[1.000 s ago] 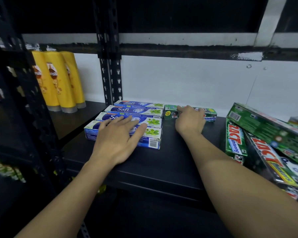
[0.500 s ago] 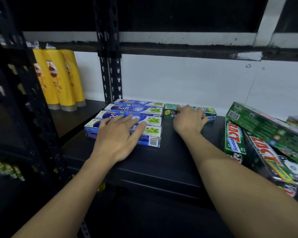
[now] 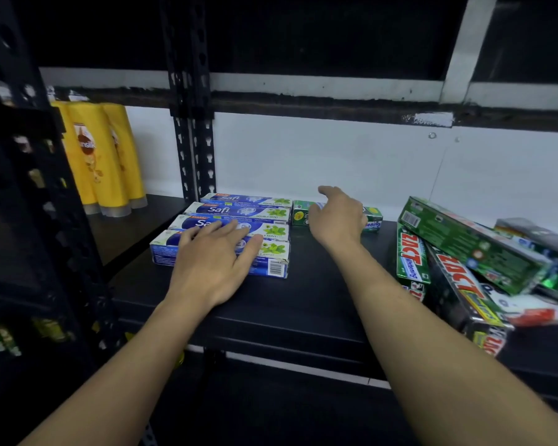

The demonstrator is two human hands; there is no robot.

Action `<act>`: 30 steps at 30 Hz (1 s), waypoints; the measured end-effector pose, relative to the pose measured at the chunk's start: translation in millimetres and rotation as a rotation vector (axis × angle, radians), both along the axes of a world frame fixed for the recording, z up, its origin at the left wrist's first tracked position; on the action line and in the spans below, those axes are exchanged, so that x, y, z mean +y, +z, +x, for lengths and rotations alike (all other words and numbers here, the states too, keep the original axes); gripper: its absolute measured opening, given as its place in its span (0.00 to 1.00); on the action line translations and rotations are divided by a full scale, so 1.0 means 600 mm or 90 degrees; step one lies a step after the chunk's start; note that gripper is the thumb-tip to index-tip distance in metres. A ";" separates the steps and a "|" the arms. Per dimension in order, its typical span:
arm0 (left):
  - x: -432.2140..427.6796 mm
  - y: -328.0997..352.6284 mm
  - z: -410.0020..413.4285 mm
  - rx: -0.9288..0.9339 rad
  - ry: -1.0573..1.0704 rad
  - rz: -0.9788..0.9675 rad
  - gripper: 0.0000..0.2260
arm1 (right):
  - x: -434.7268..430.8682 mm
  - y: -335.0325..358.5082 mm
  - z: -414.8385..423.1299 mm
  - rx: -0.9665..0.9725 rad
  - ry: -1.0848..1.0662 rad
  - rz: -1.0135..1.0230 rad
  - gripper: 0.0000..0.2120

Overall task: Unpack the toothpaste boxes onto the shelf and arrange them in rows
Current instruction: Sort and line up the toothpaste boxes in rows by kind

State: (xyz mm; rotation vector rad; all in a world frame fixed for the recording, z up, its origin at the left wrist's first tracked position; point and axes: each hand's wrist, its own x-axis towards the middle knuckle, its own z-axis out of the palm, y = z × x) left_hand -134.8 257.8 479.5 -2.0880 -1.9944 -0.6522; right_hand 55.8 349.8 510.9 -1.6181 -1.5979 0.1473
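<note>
Left hand (image 3: 213, 267) flat on Safi boxes (image 3: 239, 211)

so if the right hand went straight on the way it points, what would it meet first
Likely the white back wall, passing just above the green toothpaste box; depth is unclear.

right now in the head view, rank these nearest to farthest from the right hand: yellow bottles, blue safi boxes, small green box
1. small green box, right at the right hand, at the back.
2. blue safi boxes, just to its left, front ones under the left hand.
3. yellow bottles, far left, in the next bay.
</note>
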 end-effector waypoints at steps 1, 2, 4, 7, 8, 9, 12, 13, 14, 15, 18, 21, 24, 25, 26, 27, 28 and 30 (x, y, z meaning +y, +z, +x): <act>0.000 0.000 0.000 0.001 -0.001 0.000 0.29 | -0.013 0.009 0.001 0.007 0.016 0.006 0.21; 0.000 0.000 -0.001 0.001 -0.003 0.000 0.29 | -0.024 0.019 0.006 0.002 0.034 0.005 0.21; -0.001 -0.001 -0.002 -0.002 -0.007 0.002 0.28 | -0.046 0.048 0.027 -0.039 0.062 -0.013 0.22; -0.003 -0.002 -0.003 -0.006 -0.011 0.007 0.27 | -0.080 0.100 0.085 -0.100 0.074 -0.016 0.22; -0.003 -0.002 -0.003 -0.005 -0.012 0.005 0.27 | -0.091 0.113 0.111 -0.125 0.064 -0.015 0.22; -0.004 -0.002 -0.003 -0.004 -0.013 0.003 0.27 | -0.103 0.123 0.140 -0.160 0.046 -0.019 0.22; 0.000 -0.006 -0.005 0.004 -0.011 0.005 0.30 | -0.136 0.129 0.231 -0.268 -0.022 -0.106 0.23; 0.001 -0.007 -0.006 0.008 -0.010 0.007 0.31 | -0.150 0.125 0.256 -0.293 -0.046 -0.157 0.25; 0.003 -0.008 -0.006 0.010 -0.008 0.006 0.31 | -0.163 0.120 0.277 -0.317 -0.070 -0.204 0.26; 0.005 -0.009 -0.007 0.011 -0.005 0.004 0.30 | -0.175 0.113 0.293 -0.340 -0.086 -0.233 0.27; 0.004 -0.007 -0.006 0.012 -0.004 0.006 0.28 | -0.201 0.099 0.316 -0.350 -0.088 -0.232 0.26; -0.004 -0.005 -0.006 0.003 -0.026 0.027 0.31 | -0.218 0.095 0.316 -0.297 -0.074 -0.187 0.23; -0.022 0.001 -0.003 -0.027 -0.061 0.123 0.30 | -0.237 0.091 0.312 -0.202 -0.051 -0.148 0.22; -0.031 0.001 0.001 -0.033 -0.069 0.163 0.28 | -0.245 0.092 0.308 -0.180 -0.041 -0.136 0.22; -0.041 0.000 0.007 -0.039 -0.074 0.199 0.25 | -0.252 0.093 0.303 -0.162 -0.030 -0.123 0.22; -0.052 -0.002 0.015 -0.047 -0.082 0.226 0.22 | -0.259 0.095 0.296 -0.150 -0.015 -0.108 0.22; -0.063 -0.003 0.025 -0.058 -0.093 0.242 0.20 | -0.265 0.097 0.286 -0.137 0.001 -0.092 0.22; -0.082 -0.008 0.051 -0.090 -0.121 0.260 0.18 | -0.273 0.100 0.258 -0.112 0.030 -0.065 0.22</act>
